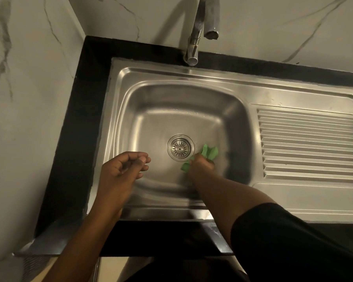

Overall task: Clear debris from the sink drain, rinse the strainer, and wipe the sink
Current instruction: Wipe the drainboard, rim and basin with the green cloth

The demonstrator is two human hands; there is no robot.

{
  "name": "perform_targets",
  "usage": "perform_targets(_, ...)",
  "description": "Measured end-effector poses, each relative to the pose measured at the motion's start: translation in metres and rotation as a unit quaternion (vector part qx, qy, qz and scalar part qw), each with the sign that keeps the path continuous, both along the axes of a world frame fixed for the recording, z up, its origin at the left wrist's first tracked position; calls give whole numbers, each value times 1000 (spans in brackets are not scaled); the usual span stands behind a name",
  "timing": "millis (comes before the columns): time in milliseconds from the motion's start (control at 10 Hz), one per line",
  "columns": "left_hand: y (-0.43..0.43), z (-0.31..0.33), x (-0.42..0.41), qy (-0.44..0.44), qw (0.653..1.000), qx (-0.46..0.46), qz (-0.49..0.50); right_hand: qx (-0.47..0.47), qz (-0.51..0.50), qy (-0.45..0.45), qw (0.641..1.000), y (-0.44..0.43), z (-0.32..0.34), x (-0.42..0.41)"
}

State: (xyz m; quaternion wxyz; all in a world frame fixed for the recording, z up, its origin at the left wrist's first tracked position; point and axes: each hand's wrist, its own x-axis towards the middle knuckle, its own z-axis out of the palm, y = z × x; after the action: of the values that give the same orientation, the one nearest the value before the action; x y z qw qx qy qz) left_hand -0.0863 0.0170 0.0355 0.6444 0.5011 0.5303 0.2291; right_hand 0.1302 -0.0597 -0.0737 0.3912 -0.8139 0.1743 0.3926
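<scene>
The drain strainer (180, 148) sits in its drain in the middle of the steel sink (151, 110) floor. Just to its right, the right hand (201, 166) presses a bunched green cloth (210, 153) against the floor, fingers curled round it and hiding most of it. The left hand (121, 169) hovers over the near-left basin, fingers loosely curled, holding nothing. A ribbed drainboard (310, 143) lies to the right and the faucet (194, 47) stands behind.

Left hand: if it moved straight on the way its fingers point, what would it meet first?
Probably the right hand gripping the crumpled green cloth, just past the round steel drain strainer. The left hand may hover higher than these, so depth is uncertain.
</scene>
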Motion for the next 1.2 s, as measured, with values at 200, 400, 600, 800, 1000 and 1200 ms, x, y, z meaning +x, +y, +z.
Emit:
perform_targets(200,-1,-3,-9,8,1000,0,1,29,-15,-11,999,47,-27,17)
perform_targets(400,-4,-8,-12,15,1000,-5,-2,17,187,35,982,111,-21,25)
perform_targets(600,-2,-10,-7,4,1000,-10,-1,179,69,118,974,91,0,57)
perform_targets(800,4,-9,0,-1,1000,-13,-2,204,-68,45,976,50,-8,121)
perform_targets(1000,12,-6,6,3,1000,-15,-10,-9,70,-140,988,35,-27,119)
perform_targets(1200,14,-9,8,2,1000,-16,-7,-138,223,-477,839,39,-19,56)
